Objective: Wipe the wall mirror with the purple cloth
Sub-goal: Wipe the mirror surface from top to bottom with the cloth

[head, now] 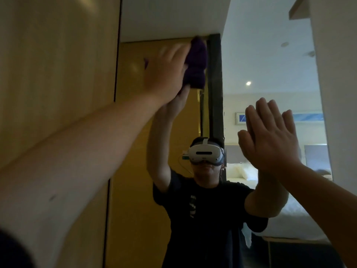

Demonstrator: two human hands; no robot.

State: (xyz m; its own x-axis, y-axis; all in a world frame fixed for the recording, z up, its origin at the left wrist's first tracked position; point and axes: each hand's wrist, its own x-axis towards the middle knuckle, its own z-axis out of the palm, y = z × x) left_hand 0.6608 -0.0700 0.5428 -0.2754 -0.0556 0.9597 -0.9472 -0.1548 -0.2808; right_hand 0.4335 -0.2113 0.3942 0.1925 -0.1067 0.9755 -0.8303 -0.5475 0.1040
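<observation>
The wall mirror [251, 74] fills the middle and right of the head view, from the dark left edge to the white wall at right. My left hand [166, 72] is raised high and presses the bunched purple cloth [196, 63] against the glass in the upper part. My right hand [270, 140] lies flat on the mirror lower and to the right, fingers spread, holding nothing. The glass reflects a person in a dark shirt with a white headset, both arms raised.
A yellow wood panel [58, 74] runs along the left of the mirror. A white wall [340, 93] borders it on the right. The reflection shows a bed with white linen, ceiling lights and a framed picture behind me.
</observation>
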